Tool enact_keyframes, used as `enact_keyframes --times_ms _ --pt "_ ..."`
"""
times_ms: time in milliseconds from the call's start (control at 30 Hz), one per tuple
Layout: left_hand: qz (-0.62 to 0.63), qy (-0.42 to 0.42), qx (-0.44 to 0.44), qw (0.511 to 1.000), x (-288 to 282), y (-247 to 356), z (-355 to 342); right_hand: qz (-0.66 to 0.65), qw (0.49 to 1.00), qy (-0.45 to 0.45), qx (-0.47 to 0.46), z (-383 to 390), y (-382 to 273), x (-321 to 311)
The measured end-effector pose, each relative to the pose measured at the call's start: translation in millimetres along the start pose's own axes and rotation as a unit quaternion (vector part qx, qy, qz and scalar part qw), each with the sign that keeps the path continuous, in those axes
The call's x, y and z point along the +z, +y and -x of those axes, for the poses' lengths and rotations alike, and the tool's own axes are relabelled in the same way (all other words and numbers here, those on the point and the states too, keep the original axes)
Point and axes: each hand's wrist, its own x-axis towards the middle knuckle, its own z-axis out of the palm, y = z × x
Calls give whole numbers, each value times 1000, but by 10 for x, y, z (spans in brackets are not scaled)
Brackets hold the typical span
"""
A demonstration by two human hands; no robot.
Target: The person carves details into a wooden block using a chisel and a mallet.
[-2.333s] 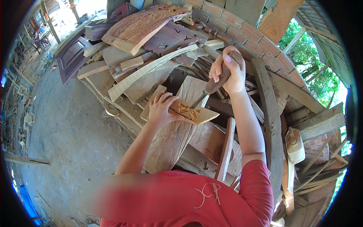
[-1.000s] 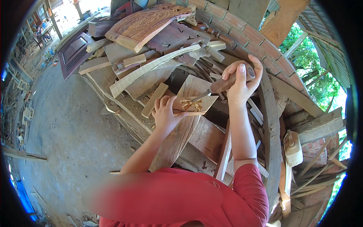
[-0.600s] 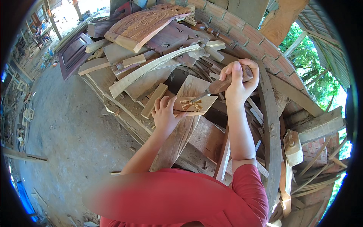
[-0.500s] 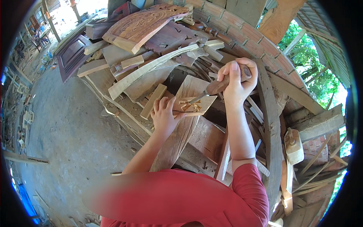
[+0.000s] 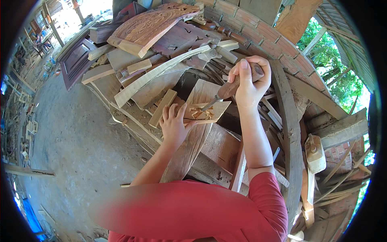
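My left hand (image 5: 174, 124) is closed on a small light wooden board (image 5: 219, 109), its fingers over the left end. Rough cuts with pale shavings (image 5: 201, 113) mark the board's face. My right hand (image 5: 250, 88) wraps round the brown wooden handle (image 5: 230, 89) of a chisel, thumb along the top. The steel blade (image 5: 211, 104) slants down leftward, its tip touching the cut area. Beneath the board lies a wide, rough plank (image 5: 181, 155), and a short batten (image 5: 162, 109) rests just left of my left hand.
Piled timber (image 5: 153, 74) and a carved panel (image 5: 149, 28) fill the far side, before a brick wall (image 5: 270, 34). A plastic jug (image 5: 315, 155) hangs by a beam (image 5: 292, 149) at right. Concrete floor (image 5: 72, 141) lies left, with poles and clutter beyond.
Since the earliest frame my right hand has tilted the chisel lower, and the board has turned slightly. Over the last second both hands have shifted only slightly, chisel tip still on the cuts.
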Motion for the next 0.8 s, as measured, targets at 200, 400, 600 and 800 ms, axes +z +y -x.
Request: enact_keyframes --times_ms 200,400,600,800 --pt "-12 7 3 1000 23 -17 -1 37 999 -16 -12 -20 -19 63" --pt "-9 -8 -7 1000 -2 17 -19 11 999 -31 -7 -24 -1 33" --pt "-18 -3 0 1000 -2 25 -8 19 999 -39 -4 -17 30 34" --pt "-16 -13 -7 1000 -21 18 -3 7 998 -63 13 4 69 74"
